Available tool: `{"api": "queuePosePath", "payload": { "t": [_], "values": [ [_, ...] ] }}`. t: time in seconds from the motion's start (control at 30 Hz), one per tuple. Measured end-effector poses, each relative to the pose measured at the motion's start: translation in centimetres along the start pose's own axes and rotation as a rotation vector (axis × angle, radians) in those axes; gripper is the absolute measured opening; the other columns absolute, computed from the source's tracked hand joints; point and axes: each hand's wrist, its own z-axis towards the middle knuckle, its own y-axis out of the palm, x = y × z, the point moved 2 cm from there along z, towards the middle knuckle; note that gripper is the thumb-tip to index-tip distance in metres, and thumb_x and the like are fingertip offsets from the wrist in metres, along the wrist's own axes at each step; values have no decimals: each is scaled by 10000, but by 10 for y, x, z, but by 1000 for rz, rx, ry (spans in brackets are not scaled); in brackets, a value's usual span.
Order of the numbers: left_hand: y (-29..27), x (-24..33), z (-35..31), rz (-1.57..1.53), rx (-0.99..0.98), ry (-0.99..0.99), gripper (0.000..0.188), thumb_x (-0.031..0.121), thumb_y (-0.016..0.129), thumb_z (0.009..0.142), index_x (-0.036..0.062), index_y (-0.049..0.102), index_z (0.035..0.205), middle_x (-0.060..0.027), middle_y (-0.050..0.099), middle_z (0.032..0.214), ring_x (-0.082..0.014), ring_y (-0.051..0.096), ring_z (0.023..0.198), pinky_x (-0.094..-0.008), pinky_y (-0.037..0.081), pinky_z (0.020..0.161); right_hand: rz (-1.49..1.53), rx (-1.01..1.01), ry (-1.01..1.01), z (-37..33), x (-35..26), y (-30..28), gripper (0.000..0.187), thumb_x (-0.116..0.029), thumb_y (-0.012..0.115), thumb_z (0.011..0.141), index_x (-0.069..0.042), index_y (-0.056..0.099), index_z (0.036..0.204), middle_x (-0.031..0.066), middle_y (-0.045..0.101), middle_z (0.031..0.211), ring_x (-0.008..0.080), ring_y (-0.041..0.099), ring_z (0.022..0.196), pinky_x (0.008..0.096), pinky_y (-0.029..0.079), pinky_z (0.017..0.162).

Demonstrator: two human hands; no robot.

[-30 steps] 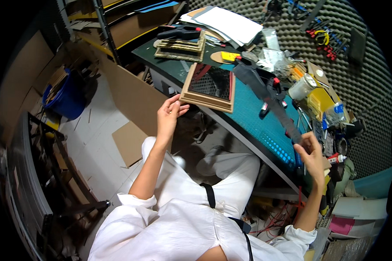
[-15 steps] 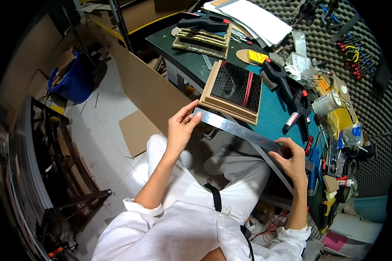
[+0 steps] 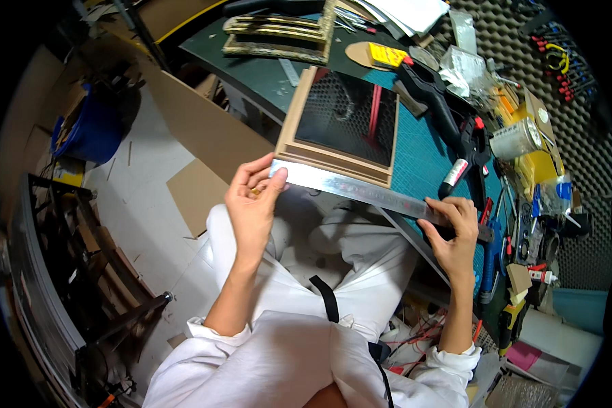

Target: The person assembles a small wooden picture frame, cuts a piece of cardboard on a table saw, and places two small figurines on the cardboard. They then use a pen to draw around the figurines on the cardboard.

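A person seated at a cluttered desk point(image 3: 415, 146) holds a long steel ruler point(image 3: 360, 190) by both ends. The left hand point(image 3: 251, 204) pinches one end between thumb and fingers; the right hand point(image 3: 452, 228) closes its grip over the other. Against 0.5 s ago, the flat, shiny ruler sits higher, now lying along the near edge of a rectangular wooden frame point(image 3: 340, 122) on the teal mat point(image 3: 425, 153). The frame's centre is dark and glossy.
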Motion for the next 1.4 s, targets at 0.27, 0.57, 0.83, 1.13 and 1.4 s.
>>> {"api": "queuePosePath", "payload": {
  "t": [0.27, 0.57, 0.83, 1.13, 1.4],
  "values": [
    [0, 0, 0, 55, 56, -42, 344, 82, 699, 881, -60, 575, 1169, -106, 681, 983, -94, 635, 829, -214, 516, 756, 2, -5, -5, -2, 9, 4, 368, -158, 807, 667, -84, 706, 1013, 75, 580, 929, 248, 513, 836, 354, 400, 758],
    [-2, -3, -3, 107, 104, -62, 344, 94, 660, 908, -31, 567, 1214, -71, 684, 989, -82, 637, 862, -218, 512, 789, 2, -28, 21, -2, 14, 6, 372, -191, 815, 669, -91, 704, 1010, 60, 580, 922, 237, 503, 820, 347, 378, 730],
    [0, 0, -3, 132, 121, -78, 352, 95, 673, 898, -22, 572, 1214, -60, 686, 1003, -77, 640, 876, -206, 506, 779, 12, -28, 12, -1, 16, 5, 366, -194, 814, 671, -97, 706, 1008, 58, 574, 910, 235, 505, 815, 349, 380, 729],
    [-4, 0, -2, 121, 85, -92, 362, 126, 676, 903, -18, 568, 1216, -46, 679, 996, -69, 632, 881, -201, 503, 780, 37, 12, -19, -4, 13, 3, 346, -191, 811, 681, -92, 700, 994, 67, 584, 906, 244, 528, 837, 347, 389, 741],
    [-10, 16, -14, 25, 31, -12, 359, 150, 649, 921, -5, 542, 1226, -64, 651, 1017, -78, 624, 903, -211, 518, 790, 11, 66, -189, -17, -2, -15, 331, -227, 792, 719, -75, 661, 983, 63, 608, 861, 240, 552, 774, 356, 420, 721]
  ]
}}
